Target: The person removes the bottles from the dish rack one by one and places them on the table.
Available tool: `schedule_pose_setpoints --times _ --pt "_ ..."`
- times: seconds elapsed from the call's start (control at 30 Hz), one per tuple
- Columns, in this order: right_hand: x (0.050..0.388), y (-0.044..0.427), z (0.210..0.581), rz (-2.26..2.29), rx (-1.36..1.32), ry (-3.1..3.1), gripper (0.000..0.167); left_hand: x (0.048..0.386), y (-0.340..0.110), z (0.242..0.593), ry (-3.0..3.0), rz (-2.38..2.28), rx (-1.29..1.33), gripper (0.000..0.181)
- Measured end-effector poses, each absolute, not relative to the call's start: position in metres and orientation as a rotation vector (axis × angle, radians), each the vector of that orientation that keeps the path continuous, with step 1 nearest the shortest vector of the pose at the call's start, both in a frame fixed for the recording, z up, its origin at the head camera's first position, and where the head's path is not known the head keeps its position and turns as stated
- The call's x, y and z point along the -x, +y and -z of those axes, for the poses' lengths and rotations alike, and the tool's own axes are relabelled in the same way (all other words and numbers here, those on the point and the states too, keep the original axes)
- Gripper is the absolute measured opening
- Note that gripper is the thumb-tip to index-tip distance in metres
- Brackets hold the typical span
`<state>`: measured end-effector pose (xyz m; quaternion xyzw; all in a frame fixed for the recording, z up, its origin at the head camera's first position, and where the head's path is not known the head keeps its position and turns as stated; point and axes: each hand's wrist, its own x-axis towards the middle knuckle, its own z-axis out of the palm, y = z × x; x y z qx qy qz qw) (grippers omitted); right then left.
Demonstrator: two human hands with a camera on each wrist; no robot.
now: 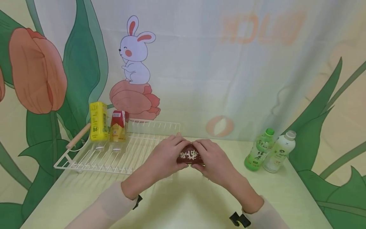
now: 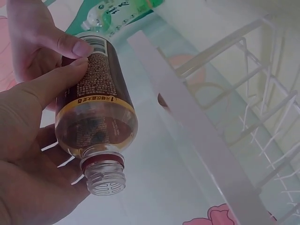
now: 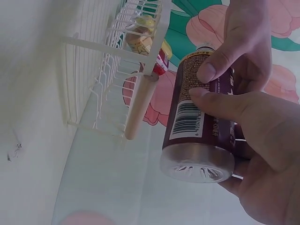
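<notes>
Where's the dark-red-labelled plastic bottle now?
In the head view, the bottle is below centre, held by the left hand and right hand, right of the white wire rack.

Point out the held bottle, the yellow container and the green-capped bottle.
Held bottle (image 2: 98,86): left wrist view, on its dark label.
Yellow container (image 1: 98,123): head view, on its side.
Green-capped bottle (image 1: 258,153): head view, on its label.

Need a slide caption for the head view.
Left hand and right hand hold a dark-labelled bottle near the white rack, a green-capped bottle standing at right.
</notes>
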<state>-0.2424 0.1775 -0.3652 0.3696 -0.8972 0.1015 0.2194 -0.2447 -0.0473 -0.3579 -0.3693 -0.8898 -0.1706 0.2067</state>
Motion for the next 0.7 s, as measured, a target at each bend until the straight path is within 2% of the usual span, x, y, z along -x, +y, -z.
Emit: schedule_pose_setpoints --times 0.3,0.5,0.7 --pt "0.244 0.173 0.361 -0.228 -1.030 -2.468 0.068 0.243 -0.046 0.361 -2.411 0.426 0.996 0.061" --pt "0.249 0.178 0.365 -0.220 -1.024 -2.538 0.075 0.246 -0.055 0.355 -2.652 0.480 0.926 0.076" --pt "0.253 0.194 0.370 -0.274 -0.969 -2.622 0.082 0.259 -0.087 0.346 -2.814 0.857 0.788 0.087"
